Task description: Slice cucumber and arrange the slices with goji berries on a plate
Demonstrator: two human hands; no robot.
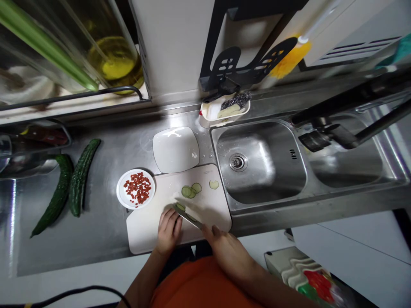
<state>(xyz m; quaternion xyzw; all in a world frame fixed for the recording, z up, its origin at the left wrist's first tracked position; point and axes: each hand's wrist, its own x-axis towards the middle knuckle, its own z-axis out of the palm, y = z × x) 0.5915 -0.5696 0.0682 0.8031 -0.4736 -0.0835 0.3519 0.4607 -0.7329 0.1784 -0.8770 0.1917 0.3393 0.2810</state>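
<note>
My right hand (221, 244) grips a kitchen knife (195, 222), its blade angled up and left across the white cutting board (205, 214). Close against the blade, my left hand (168, 229) curls its fingers down over a piece of cucumber, which they almost wholly hide. Green-rimmed cucumber shows along the blade, with one slice (180, 207) near its tip. Farther up the board lie several overlapping cucumber slices (192, 190), and a single slice (213, 184) sits apart to the right.
A white plate (176, 149) stands behind the board, beside a small dish (120, 192) of chopped red pieces. Two whole cucumbers (84, 177) lie at left. On the right are a steel sink (263, 162) and black faucet (340, 98). A caddy (224, 122) sits against the wall.
</note>
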